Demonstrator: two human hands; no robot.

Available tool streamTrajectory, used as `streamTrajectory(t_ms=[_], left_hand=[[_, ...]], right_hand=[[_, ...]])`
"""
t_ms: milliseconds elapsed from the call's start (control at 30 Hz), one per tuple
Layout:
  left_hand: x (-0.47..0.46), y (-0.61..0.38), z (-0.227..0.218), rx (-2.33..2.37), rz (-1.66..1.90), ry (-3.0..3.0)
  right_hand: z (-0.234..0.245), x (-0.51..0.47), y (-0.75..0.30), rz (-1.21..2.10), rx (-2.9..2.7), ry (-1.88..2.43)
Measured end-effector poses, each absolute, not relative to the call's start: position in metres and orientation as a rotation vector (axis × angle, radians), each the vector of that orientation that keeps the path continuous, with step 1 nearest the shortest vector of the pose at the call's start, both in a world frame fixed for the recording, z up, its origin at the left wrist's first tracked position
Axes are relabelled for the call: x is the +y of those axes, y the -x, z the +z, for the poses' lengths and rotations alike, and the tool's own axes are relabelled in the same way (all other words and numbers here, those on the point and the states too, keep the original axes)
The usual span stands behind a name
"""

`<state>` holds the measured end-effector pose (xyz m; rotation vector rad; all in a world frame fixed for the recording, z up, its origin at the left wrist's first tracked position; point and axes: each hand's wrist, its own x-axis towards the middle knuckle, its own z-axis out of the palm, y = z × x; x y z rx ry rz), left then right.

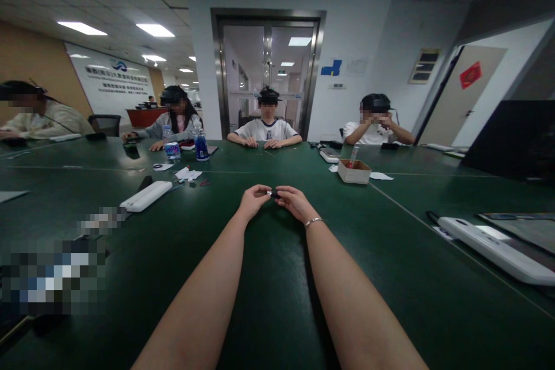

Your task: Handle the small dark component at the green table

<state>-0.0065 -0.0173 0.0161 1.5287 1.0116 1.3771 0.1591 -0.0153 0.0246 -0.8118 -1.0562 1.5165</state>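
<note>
Straight ahead over the green table point(277, 277), my two hands meet at a small black object with a silver end point(273, 194). It looks like a USB stick or a plug, but is too small to name for sure. My left hand point(252, 202) pinches its silver end between thumb and fingers. The black end is gripped by the fingertips of my right hand point(296, 202), which has a silver bracelet point(313, 221) at the wrist. The fingers hide part of the object.
Left of my hands lie a long white device point(146, 196) and paper scraps point(188, 174). A small cardboard box point(354, 172) stands ahead right; another long white device point(494, 248) lies at right. Bottles point(202, 145) stand farther off. Several people with headsets sit across the table.
</note>
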Motion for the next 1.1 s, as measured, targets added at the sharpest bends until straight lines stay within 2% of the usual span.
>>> streamTrajectory(t_ms=[200, 500, 1100], left_hand=[[-0.0226, 0.0032, 0.0198, 1.162, 1.29, -1.492], [-0.0183, 0.0066, 0.0175, 1.025, 1.431, -1.561], [-0.0129, 0.0077, 0.0122, 0.978, 1.424, -1.458]], right_hand=[[0.0263, -0.0166, -0.1581, 1.51, -1.069, 0.831], [0.0266, -0.0153, -0.1552, 1.508, -1.081, 0.838], [0.0306, -0.0172, -0.1511, 1.43, -1.258, 0.938]])
